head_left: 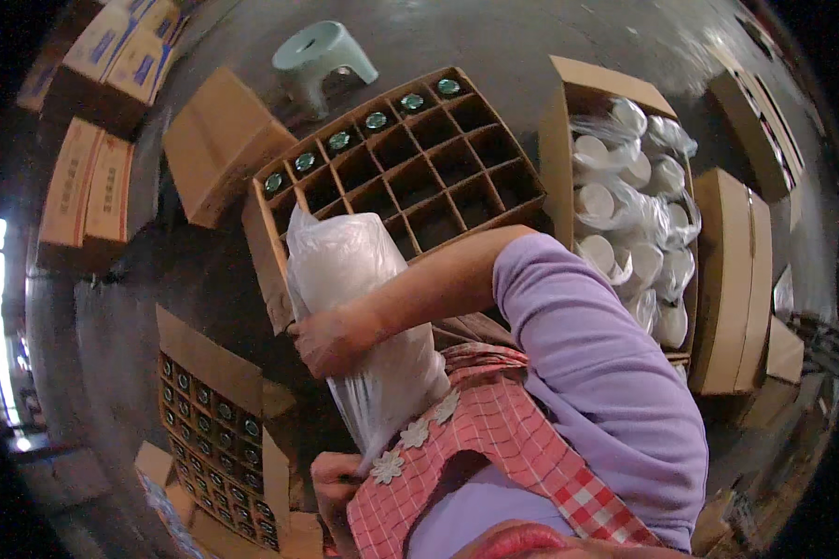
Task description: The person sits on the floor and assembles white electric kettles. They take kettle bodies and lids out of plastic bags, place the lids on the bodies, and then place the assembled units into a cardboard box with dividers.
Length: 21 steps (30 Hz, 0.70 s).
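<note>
A red checked apron (494,424) with white flower trims is worn over a purple sleeve (606,345). Beside the apron, the left hand (336,483) is held low; its fingers are curled inward, and the gathered end of a clear plastic bag (359,252) is pinched by them. The bag, filled with something white and rounded, is held slantwise in front of the body, and its upper end is seen over the near corner of a divided box. By the right hand (337,340), which is reached across the body, the side of the bag is grasped. The fingers are bent around it, but it cannot be told whether they are pressed together, because the tips are partly hidden.

In the divided box (527,196), six glasses (376,120) with greenish tops are lined up along the far row. To the right, an open carton (557,154) is filled with white round things (595,200) wrapped in plastic. At the lower left, many glasses are kept in another divided carton (210,368). Farther away, a closed box (219,135) and a pale green stool (312,51) are seen, and stacked cartons (112,56) are placed at the upper left.
</note>
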Available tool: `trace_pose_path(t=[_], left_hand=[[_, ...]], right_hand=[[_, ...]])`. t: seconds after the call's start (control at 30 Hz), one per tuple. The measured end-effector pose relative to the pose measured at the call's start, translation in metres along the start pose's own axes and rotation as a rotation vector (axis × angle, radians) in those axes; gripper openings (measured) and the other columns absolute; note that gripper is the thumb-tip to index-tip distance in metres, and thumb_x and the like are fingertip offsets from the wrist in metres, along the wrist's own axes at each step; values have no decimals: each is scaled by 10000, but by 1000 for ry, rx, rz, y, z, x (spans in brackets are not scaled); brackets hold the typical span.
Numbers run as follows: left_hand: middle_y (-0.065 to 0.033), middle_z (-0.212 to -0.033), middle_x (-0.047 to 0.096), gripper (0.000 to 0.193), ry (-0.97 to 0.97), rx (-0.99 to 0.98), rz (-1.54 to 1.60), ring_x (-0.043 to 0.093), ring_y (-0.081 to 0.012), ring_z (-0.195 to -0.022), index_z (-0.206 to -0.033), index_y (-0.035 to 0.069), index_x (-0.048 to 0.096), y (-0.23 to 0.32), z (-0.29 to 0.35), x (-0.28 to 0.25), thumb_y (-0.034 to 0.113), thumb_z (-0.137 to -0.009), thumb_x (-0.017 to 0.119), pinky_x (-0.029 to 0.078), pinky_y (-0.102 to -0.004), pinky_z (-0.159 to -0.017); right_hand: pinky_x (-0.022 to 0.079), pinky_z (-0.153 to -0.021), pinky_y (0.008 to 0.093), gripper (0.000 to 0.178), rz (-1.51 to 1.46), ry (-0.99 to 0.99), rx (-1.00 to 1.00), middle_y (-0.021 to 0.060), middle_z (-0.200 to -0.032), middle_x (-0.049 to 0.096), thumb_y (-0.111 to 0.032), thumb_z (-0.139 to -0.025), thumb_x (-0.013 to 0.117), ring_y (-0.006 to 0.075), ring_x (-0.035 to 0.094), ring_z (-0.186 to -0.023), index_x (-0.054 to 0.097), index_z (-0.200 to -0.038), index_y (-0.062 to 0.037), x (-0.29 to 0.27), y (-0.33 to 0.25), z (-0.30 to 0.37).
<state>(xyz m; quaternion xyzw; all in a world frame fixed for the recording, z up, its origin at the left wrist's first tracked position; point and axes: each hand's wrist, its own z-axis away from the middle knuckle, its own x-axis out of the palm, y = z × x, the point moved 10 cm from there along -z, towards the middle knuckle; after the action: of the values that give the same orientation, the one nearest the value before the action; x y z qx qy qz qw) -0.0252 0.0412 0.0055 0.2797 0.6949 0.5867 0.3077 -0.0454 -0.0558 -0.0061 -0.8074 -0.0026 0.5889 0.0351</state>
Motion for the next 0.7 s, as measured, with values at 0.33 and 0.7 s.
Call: trace_pose_path(t=[0.33, 0.7], left_hand=[[-134, -908, 569, 298, 292, -54, -278, 535, -251, -795, -787, 11, 595, 14, -89, -7, 183, -590, 737, 424, -342, -686], [-172, -1296, 423, 492, -82, 688, -822, 353, -355, -1229, -1149, 45, 520, 85, -346, 131, 321, -759, 637, 256, -441, -1015]], right_hand=[[455, -676, 409, 189, -152, 470, 756, 139, -762, 568, -19, -540, 537, 334, 561, -772, 536, -729, -17, -98, 80, 198], [452, -636, 260, 133, -443, 2282, 1192, 23, -794, 564, -177, -767, 540, 138, 551, -708, 570, -797, -51, -107, 23, 568]])
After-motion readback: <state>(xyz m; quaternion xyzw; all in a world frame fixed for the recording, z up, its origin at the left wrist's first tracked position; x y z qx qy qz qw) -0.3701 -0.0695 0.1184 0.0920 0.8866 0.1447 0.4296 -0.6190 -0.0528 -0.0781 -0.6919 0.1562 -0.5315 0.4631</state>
